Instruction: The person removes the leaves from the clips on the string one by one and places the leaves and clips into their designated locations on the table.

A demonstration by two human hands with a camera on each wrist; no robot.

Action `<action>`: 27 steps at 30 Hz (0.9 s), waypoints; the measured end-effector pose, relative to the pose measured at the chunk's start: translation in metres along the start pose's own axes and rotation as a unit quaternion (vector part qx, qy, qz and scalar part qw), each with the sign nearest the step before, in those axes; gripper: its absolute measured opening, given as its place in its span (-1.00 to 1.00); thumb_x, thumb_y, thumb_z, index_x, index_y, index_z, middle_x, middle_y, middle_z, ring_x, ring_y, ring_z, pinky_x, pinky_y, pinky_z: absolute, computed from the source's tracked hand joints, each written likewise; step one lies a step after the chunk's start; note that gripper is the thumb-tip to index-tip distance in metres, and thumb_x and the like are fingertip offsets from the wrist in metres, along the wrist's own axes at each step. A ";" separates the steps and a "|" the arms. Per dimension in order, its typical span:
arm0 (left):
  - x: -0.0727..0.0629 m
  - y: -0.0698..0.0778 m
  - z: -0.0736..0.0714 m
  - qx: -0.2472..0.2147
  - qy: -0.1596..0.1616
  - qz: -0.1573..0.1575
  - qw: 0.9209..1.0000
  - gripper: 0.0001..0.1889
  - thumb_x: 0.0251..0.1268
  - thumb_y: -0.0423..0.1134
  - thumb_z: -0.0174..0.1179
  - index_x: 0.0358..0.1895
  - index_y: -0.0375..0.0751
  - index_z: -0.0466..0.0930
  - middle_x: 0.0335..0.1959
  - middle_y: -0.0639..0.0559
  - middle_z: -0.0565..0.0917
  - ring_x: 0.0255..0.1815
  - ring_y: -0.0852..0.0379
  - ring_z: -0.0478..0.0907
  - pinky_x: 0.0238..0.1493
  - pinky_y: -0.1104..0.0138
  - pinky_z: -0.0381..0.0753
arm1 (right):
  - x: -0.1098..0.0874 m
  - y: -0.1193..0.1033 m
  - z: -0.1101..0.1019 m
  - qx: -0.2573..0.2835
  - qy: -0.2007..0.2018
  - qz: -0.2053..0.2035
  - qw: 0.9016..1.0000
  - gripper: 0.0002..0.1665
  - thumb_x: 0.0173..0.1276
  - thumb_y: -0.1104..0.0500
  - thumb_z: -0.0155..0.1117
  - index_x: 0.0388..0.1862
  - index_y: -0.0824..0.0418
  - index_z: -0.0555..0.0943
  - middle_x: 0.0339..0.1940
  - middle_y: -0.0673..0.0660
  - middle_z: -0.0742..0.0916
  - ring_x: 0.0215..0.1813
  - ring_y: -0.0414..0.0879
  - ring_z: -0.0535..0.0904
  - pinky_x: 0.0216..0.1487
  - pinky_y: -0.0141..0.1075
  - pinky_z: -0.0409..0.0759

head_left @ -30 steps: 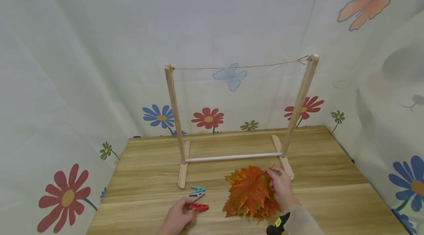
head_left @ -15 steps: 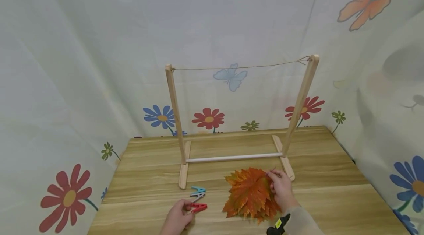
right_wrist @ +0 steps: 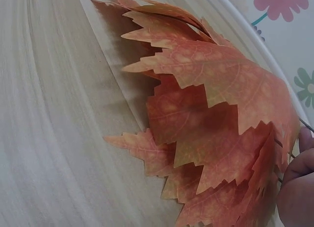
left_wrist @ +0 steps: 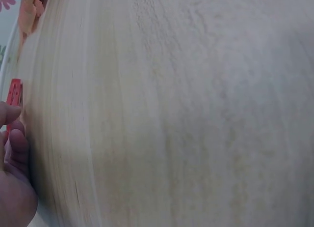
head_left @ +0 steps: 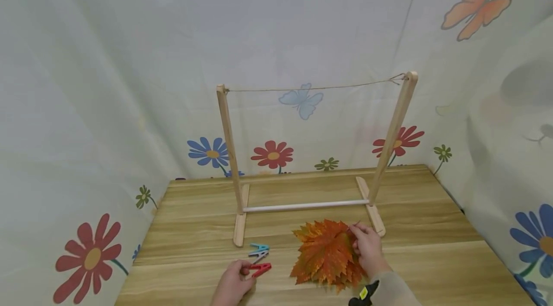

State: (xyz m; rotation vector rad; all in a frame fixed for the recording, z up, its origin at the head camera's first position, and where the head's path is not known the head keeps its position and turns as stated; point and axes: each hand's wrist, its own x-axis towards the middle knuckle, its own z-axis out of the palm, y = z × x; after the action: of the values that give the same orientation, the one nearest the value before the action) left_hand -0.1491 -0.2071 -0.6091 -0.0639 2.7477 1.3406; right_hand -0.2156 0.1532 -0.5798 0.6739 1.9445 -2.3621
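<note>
My left hand [head_left: 233, 283] pinches a red clothespin [head_left: 261, 269] between thumb and fingers, low over the table. In the left wrist view the red clothespin [left_wrist: 14, 97] shows at the left edge, held at its near end. Just beyond it lie a light blue clothespin [head_left: 259, 248] and a grey clothespin [head_left: 258, 256], close together. My right hand [head_left: 367, 247] pinches a thin stem at the upper right of a pile of orange-red maple leaves [head_left: 324, 255]. The right wrist view shows the leaves [right_wrist: 216, 99] overlapping in layers, with stems running to the fingers.
Behind the hands stands a wooden frame with two posts [head_left: 229, 147], a white bottom bar [head_left: 306, 205] and a string [head_left: 337, 87] tied between the post tops. The wooden table [head_left: 432, 267] meets a flower-printed curtain [head_left: 345, 32] at the back and sides.
The red clothespin has tilted slightly in my left hand, its far end turning upward. My right hand keeps its pinch on the stem, nearly still. The whole head view has shifted a little.
</note>
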 end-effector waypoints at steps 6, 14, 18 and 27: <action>0.000 0.003 -0.001 0.023 0.005 0.022 0.999 -0.67 -0.11 -0.36 0.35 -0.19 -0.29 0.55 -0.40 0.04 0.46 -0.44 0.18 0.41 -0.47 0.40 0.43 | -0.001 0.000 -0.004 -0.016 -0.012 0.007 1.000 -0.52 0.40 0.21 0.08 0.21 0.44 0.38 -0.32 0.03 0.65 -0.64 -0.30 0.32 -0.63 -0.47 0.25; -0.002 0.003 -0.001 0.044 0.019 0.069 0.996 -0.67 -0.15 -0.36 0.38 -0.23 -0.29 0.55 -0.43 0.08 0.45 -0.46 0.25 0.39 -0.43 0.41 0.42 | -0.005 0.002 -0.007 -0.014 -0.007 0.008 1.000 -0.55 0.36 0.27 0.10 0.18 0.45 0.40 -0.29 0.06 0.67 -0.64 -0.30 0.34 -0.63 -0.48 0.28; -0.001 0.005 -0.002 0.045 0.010 0.053 0.998 -0.67 -0.12 -0.33 0.39 -0.21 -0.29 0.55 -0.42 0.07 0.45 -0.45 0.23 0.38 -0.43 0.41 0.41 | -0.007 0.001 -0.008 -0.010 -0.010 0.005 1.000 -0.51 0.35 0.27 0.12 0.21 0.47 0.37 -0.30 0.04 0.68 -0.65 -0.32 0.34 -0.64 -0.49 0.28; 0.000 0.003 -0.004 0.014 -0.017 0.014 1.000 -0.60 -0.05 -0.27 0.40 -0.10 -0.32 0.56 -0.37 0.05 0.49 -0.42 0.19 0.43 -0.44 0.39 0.46 | -0.002 0.004 -0.016 0.003 -0.007 0.013 1.000 -0.44 0.31 0.25 0.18 0.25 0.45 0.34 -0.34 0.00 0.69 -0.69 -0.35 0.32 -0.70 -0.52 0.22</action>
State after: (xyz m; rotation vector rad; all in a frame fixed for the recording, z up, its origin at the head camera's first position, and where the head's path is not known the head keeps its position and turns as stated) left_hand -0.1494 -0.2089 -0.6042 -0.0023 2.7486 1.2983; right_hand -0.2072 0.1671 -0.5850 0.6787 1.9123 -2.3509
